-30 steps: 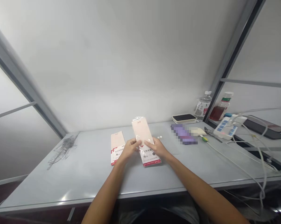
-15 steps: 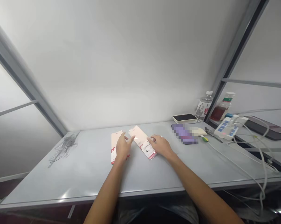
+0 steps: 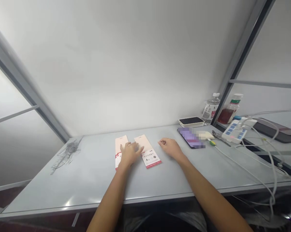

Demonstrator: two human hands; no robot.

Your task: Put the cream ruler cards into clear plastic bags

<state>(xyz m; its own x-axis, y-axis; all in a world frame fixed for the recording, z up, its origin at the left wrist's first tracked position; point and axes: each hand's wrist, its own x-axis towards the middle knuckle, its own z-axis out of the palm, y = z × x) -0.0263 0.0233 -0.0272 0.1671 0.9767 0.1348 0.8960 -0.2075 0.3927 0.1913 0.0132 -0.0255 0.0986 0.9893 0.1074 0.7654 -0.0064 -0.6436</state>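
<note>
Two flat, slim paper packs lie side by side on the grey desk. Pale pink covers the left pack (image 3: 121,140) above a red and white lower part, which is partly hidden. The right pack (image 3: 152,158) is pink on top, with a white printed panel bearing a "4" and a red bottom strip. My left hand (image 3: 130,154) rests palm down across the left pack, fingers spread, its thumb reaching the right pack's left edge. To the right of that pack, my right hand (image 3: 171,149) hovers or rests apart from it, fingers curled together, nothing visible in them.
Dark scribbles (image 3: 69,153) mark the desk's left side. At the right are a purple blurred phone-like object (image 3: 190,138), a cream item (image 3: 205,135), a boxed phone (image 3: 191,121), a water bottle (image 3: 211,109), a jar (image 3: 230,111) and a power strip (image 3: 236,130) with trailing cables (image 3: 242,167).
The right pack has turned straighter and now lies flat. My right hand has let go of it and moved slightly right. My left hand has lowered, spreading towards the right pack.
</note>
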